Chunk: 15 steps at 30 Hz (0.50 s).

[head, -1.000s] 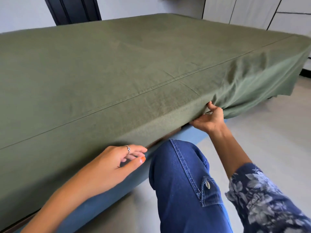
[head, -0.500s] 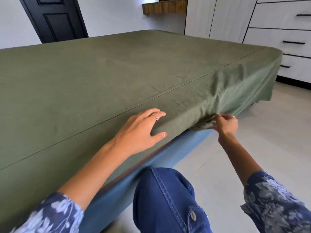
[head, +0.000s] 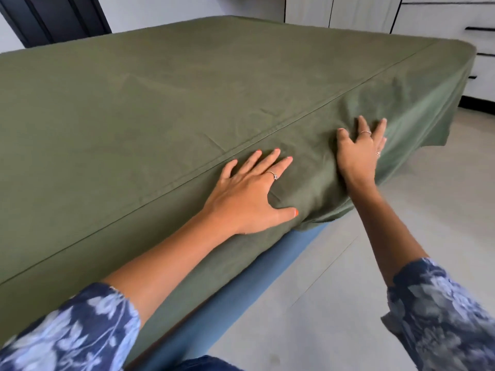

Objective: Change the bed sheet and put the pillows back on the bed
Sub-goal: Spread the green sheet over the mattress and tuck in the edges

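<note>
Head view: green sheet [head: 187, 103] covers the whole top of the bed [head: 241, 290] and drapes over the near side. Left hand [head: 249, 194] lies flat on the sheet at the near edge, fingers [head: 270, 159] spread and straight, thumb hooked over the edge. Right hand [head: 359, 153] is just beside it toward the corner, palm on the sheet, fingers [head: 361, 124] spread and straight. Neither hand pinches cloth.

Sheet under and between the hands is wrinkled; the rest of the top looks smooth. Along the near side the sheet ends at the blue base. Past the right hand a loose flap [head: 428, 116] hangs free at the far right corner, clear of the floor [head: 401, 223].

No pillows in view.

Step in hand, as a judgement: smoothing the new sheet at the near edge, so the sheet change is nearly done. Next move likely calls for sweeping both palms outward to flatten the creases, then gathering the hanging flap and tucking it under at the corner. Pillows come after; they need fetching from somewhere out of frame.
</note>
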Available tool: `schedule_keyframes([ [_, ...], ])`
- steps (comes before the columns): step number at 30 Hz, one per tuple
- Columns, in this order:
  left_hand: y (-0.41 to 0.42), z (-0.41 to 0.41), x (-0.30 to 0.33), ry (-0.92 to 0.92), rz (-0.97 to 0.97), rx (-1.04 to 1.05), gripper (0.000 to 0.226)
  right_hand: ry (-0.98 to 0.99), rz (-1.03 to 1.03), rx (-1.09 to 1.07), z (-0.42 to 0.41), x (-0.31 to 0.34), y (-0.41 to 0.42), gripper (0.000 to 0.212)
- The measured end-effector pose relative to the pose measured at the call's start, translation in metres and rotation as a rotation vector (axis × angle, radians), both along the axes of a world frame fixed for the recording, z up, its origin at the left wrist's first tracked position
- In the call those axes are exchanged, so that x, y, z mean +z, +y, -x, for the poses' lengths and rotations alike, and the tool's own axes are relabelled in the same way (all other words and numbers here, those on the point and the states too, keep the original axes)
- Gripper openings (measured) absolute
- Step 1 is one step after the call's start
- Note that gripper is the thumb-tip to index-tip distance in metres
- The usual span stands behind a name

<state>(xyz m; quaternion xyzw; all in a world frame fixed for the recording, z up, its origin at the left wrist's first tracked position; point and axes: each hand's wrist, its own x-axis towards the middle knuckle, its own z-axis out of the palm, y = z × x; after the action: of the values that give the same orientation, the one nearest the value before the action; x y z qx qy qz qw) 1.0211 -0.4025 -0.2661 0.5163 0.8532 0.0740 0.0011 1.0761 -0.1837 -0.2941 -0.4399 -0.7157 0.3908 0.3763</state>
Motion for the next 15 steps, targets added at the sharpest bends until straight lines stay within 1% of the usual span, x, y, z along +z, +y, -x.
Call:
schedule_keyframes([
  [6, -0.004, -0.005, 0.000, 0.033, -0.019, 0.006, 0.088, 0.267, -0.019, -0.037, 0.008, -0.015, 0.000, 0.044],
  [8, -0.006, -0.006, 0.000, 0.033, -0.023, 0.007, 0.087, 0.324, -0.032, -0.032, 0.008, -0.017, 0.000, 0.042],
  [11, -0.006, -0.008, 0.004, 0.017, -0.027, 0.006, 0.087, 0.321, -0.057, 0.002, 0.003, -0.014, 0.004, 0.042],
  [15, -0.008, -0.012, 0.007, 0.006, 0.018, 0.022, 0.087, 0.230, -0.038, 0.067, -0.005, -0.010, 0.006, 0.046],
])
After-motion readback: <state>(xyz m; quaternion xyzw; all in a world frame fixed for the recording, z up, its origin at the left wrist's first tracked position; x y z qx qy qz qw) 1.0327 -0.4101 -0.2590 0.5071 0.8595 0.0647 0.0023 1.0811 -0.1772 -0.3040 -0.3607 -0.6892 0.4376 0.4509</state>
